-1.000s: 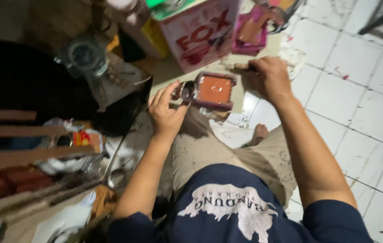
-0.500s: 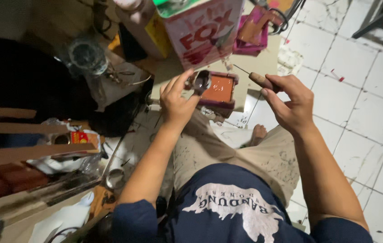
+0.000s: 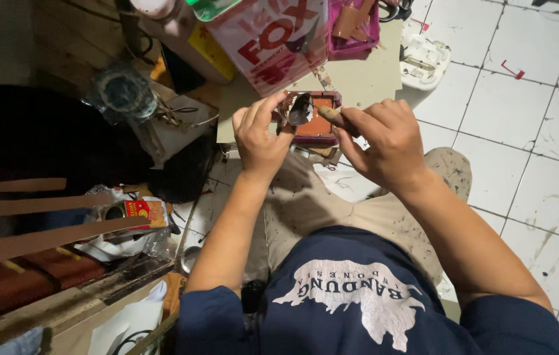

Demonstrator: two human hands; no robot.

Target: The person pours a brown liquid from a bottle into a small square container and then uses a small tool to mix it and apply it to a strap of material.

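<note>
We hold small dark piece [image 3: 300,109] pinched in left hand [image 3: 261,139], above red tray [image 3: 315,125]. Right hand [image 3: 384,141] grips brush handle [image 3: 333,116], tip at piece. Coating looks underway, extent unclear.

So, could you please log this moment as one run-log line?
left hand: holds small dark piece | right hand: pinches wooden stick at piece | below: orange-filled tray

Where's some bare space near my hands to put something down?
Bare white floor tiles lie right of your right hand, past the white plastic piece. Crowded: the cardboard sheet ahead and the clutter left of your left hand.
</note>
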